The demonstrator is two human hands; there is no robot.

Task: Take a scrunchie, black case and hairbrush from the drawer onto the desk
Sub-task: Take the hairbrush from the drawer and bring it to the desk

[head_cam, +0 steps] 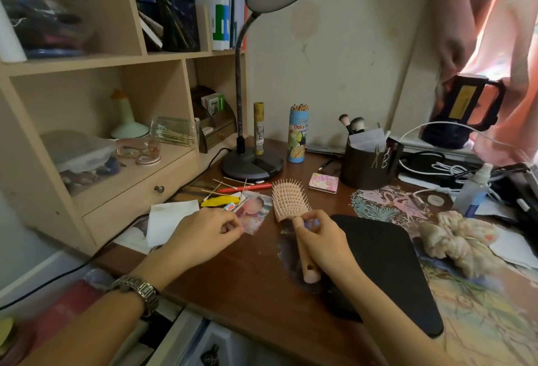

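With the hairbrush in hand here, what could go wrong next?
1. The right hand grips the hairbrush only by its handle; set down carelessly, it may roll onto the photo or swabs.
2. The brush may end half on the black case and tip.

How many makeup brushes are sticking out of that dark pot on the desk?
2 show: makeup brushes and, side by side at the dark pot's back left. Papers in it may hide more.
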